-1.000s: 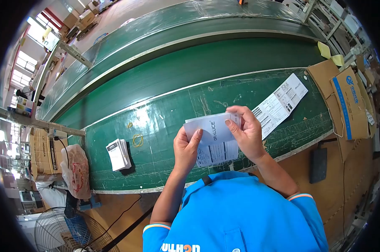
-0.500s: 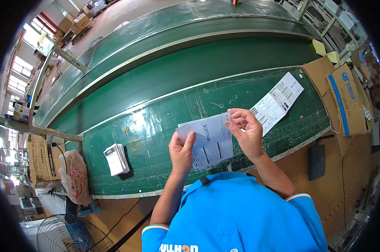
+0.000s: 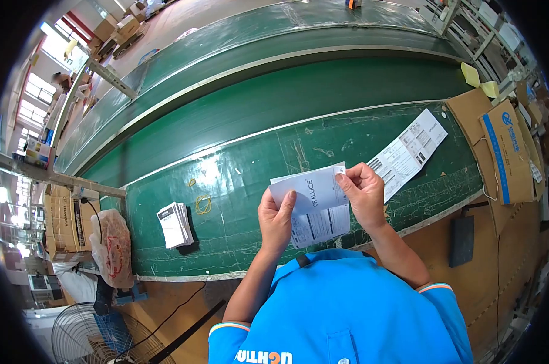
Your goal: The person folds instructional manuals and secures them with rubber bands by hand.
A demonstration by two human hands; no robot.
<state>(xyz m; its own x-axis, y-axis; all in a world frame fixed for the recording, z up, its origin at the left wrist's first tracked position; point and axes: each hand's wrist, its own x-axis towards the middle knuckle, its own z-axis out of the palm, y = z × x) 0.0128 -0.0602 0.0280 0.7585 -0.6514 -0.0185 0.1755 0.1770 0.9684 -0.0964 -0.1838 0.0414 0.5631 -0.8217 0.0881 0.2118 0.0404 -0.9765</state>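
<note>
The leaflet [image 3: 314, 193] is white/pale grey paper, folded. Its top panel is blank except for "ORALUCE" printed sideways, and a lower panel w/ small black print & tables shows below the fold. It's held up just over the near edge of the green bench [image 3: 238, 176], in front of the person's chest, slightly tilted. The left hand [image 3: 276, 219] is clamped on its left edge, w/ thumb on the upper panel and fingers behind. The right hand [image 3: 364, 194] pinches the top right corner, thumb & fingers closed on the paper, rest curled. On the bench, an unfolded sheet [image 3: 409, 150] lies just right of the right hand. A stack [image 3: 175, 225] of folded ones sits well left, w/ a rubber band [image 3: 202, 204] betw. stack & hands. A carton [image 3: 504, 151] is at the right end.
</note>
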